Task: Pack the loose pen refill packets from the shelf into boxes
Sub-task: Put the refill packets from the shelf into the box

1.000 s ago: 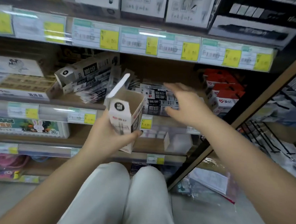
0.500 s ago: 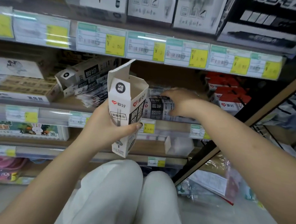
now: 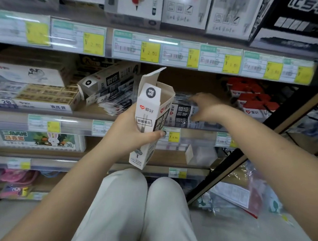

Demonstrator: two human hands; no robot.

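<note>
A person is sitting low before a stationery store rack, pale trousered knees point(image 3: 144, 209) showing at the bottom and a grey floor point(image 3: 221, 237) spreading beneath. The left hand point(image 3: 129, 133) is gripping a tall white refill box point(image 3: 150, 118) around its middle, thumb pressing across the front face, holding it upright with the top flap standing open. The right hand point(image 3: 206, 108) is reaching onto the middle shelf point(image 3: 91, 113), fingers curving down over a stack of loose refill packets point(image 3: 181, 116) lying flat just behind the box — whether it is actually pinching a packet I cannot tell, the hand being blurred. More packets point(image 3: 116, 100) are lying tumbled to the left, partly under a tipped white carton point(image 3: 108, 81) leaning at an angle. Further left, flat yellow-and-white boxes point(image 3: 45, 95) are sitting stacked on the same shelf, and red-topped boxes point(image 3: 251, 102) are standing at its right end. Yellow price tags point(image 3: 149, 52) are lining the clear strip along the shelf edge above, with white pen cartons point(image 3: 183, 9) standing over them. On the lower shelf a case with a rabbit picture point(image 3: 40, 140) is lying lengthwise. A dark slanting upright point(image 3: 266, 128) is bordering the rack on the right, with clear plastic bags point(image 3: 243, 197) lying on the floor beyond it.
</note>
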